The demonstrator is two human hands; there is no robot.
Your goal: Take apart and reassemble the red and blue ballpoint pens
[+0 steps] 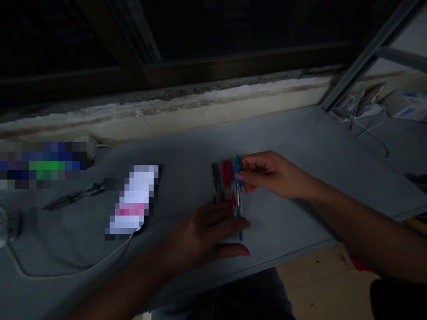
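Observation:
My right hand (263, 173) pinches the upper end of a blue pen (239, 195), which lies lengthwise along the desk with its other end toward me. My left hand (213, 231) reaches over the pen's lower part, thumb and fingers apart; whether it touches the pen I cannot tell. Just left of the blue pen lies a red pen (227, 173), partly covered by my left hand. Beside that is a black pen (215, 178), its lower end also hidden behind the hand. The pens lie roughly side by side.
On the grey desk (287, 133), a phone (135, 200) with a lit, blurred screen is plugged into a white cable (80, 270). Further left lie dark pens (75, 195). Cables and papers (362, 104) sit beyond a metal post (356, 58) at right.

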